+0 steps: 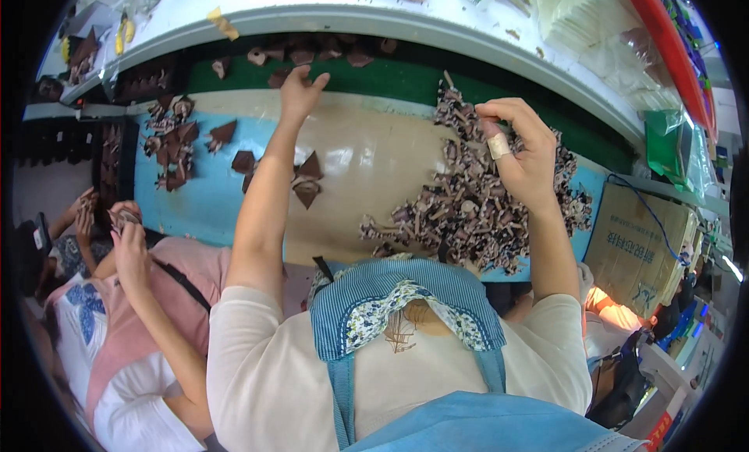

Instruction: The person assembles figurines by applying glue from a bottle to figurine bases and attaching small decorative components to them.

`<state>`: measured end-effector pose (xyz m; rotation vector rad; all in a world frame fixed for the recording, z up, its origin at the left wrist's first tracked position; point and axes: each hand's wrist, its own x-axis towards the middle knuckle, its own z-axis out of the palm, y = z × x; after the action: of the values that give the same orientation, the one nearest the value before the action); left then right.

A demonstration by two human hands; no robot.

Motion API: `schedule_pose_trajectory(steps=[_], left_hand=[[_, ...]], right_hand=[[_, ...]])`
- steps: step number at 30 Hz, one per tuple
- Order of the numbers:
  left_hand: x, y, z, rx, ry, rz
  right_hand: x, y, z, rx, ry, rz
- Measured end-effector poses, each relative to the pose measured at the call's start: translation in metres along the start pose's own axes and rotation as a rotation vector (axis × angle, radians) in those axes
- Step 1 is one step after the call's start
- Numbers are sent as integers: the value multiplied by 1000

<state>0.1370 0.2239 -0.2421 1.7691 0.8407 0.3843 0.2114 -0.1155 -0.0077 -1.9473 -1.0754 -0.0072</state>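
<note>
My left hand [300, 97] reaches over the green belt [367, 74] at the far side of the table. Its thumb stands apart from the fingers, and a brown folded piece [278, 78] lies just beside it. On the right, my right hand [527, 152] hangs over a large heap of small brown and cream parts [460, 210]. The fingers curl toward the thumb, which has pale tape round it; whatever is between the fingertips is too small to make out. Brown angular pieces [308, 179] lie near my left forearm.
More brown pieces [172, 148] lie on the blue tabletop [207, 206] at the left. Several sit along the belt's far side, under a white shelf [328, 19]. A co-worker in a pink apron [168, 311] works at my left. A cardboard box [636, 245] stands at the right.
</note>
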Motion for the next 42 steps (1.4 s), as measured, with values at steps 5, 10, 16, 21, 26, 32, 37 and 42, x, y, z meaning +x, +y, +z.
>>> schedule_pose_trajectory(steps=[5, 10, 16, 21, 26, 32, 37, 42], left_hand=[[66, -17, 57, 592, 92, 247], [51, -2, 64, 315, 131, 213], [-59, 53, 42, -950, -416, -81], [-161, 133, 14, -1287, -816, -244], [-224, 173, -2, -826, -777, -4], [-260, 193, -10, -633, -862, 72], [-277, 199, -12, -646, -865, 68], [-281, 202, -14, -610, -856, 124]], right_hand=[[40, 2, 11, 29, 318, -42], [87, 18, 22, -56, 456, -96], [104, 14, 32, -97, 505, -59], [39, -17, 8, 347, 271, 81], [-31, -54, -35, 153, -61, 35], [-67, -94, -58, -68, -163, -164], [-75, -110, -58, -152, -125, -271], [-78, -116, -57, -202, -135, -337]])
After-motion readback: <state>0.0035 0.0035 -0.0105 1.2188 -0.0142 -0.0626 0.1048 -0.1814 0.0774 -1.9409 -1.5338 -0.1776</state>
